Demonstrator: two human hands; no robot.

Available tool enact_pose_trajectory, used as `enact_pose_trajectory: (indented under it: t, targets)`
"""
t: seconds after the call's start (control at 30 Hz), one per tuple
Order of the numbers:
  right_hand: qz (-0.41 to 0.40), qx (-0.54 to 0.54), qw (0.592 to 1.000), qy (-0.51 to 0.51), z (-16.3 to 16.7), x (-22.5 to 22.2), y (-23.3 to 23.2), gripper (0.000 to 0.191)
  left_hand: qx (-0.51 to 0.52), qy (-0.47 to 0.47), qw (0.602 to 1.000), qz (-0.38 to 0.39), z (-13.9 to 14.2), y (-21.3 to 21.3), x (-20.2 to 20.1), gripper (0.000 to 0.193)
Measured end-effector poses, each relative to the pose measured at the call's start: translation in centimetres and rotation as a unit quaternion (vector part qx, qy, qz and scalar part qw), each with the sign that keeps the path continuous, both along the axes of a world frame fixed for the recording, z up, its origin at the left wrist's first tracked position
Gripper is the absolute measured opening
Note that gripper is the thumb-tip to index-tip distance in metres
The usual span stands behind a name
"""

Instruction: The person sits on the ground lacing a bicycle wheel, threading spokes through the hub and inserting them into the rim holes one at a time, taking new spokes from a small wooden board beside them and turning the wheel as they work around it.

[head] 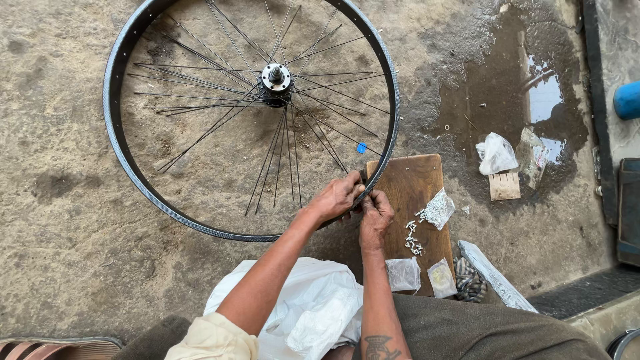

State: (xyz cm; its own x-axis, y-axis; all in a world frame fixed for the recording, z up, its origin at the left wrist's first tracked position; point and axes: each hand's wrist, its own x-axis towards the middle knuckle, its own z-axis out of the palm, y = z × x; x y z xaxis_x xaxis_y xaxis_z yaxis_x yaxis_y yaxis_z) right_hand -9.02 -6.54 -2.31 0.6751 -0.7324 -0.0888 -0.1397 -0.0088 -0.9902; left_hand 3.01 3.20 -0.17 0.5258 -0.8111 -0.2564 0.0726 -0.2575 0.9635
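Head view: both hands pinched on rim [383, 157] at board's [427, 177] top-left corner, left hand [339, 196] gripping from inside, right hand [375, 215] below, spokes' [320, 137] long axes running up-left toward hub [275, 79].

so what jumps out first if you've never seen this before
A big black bicycle wheel fills the upper left, its thin spokes fanning from the hub over rough ground. At its lower right rim, the left hand and right hand pinch together above a wooden board strewn with small metal pieces. A dark puddle lies at upper right.
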Motion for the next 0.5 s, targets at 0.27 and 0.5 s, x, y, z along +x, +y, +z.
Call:
enact_pose_trajectory:
  t: [0.27, 0.5]
  targets:
    - [-0.006, -0.014, 0.998, -0.062, 0.1, 0.3, 0.5, 0.006, 0.089, -0.036, 0.994, -0.047, 0.6, -0.3, 0.5, 0.031]
    - [-0.007, 0.021, 1.000, -0.003, -0.4, 0.3, -0.2, 0.002, 0.072, -0.006, 0.997, -0.032, 1.9, 0.0, 0.4, 0.023]
